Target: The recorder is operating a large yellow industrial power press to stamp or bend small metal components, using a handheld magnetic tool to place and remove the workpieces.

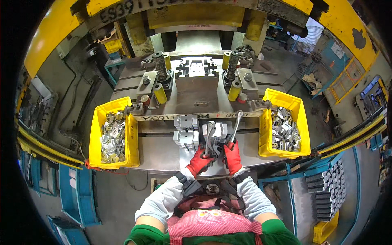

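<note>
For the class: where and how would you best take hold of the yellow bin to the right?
I would grip the yellow bin by the rims of its left and right walls, one hand on each, coming from the person's side and above. The walls stand up around the heaped metal parts, leaving rim to hook; such a load probably wants both hands.

Grey workshop floor (118, 208), blue metal racks (81, 197) lower left and right, yellow ladder-like frame (352, 78) upper right
</note>
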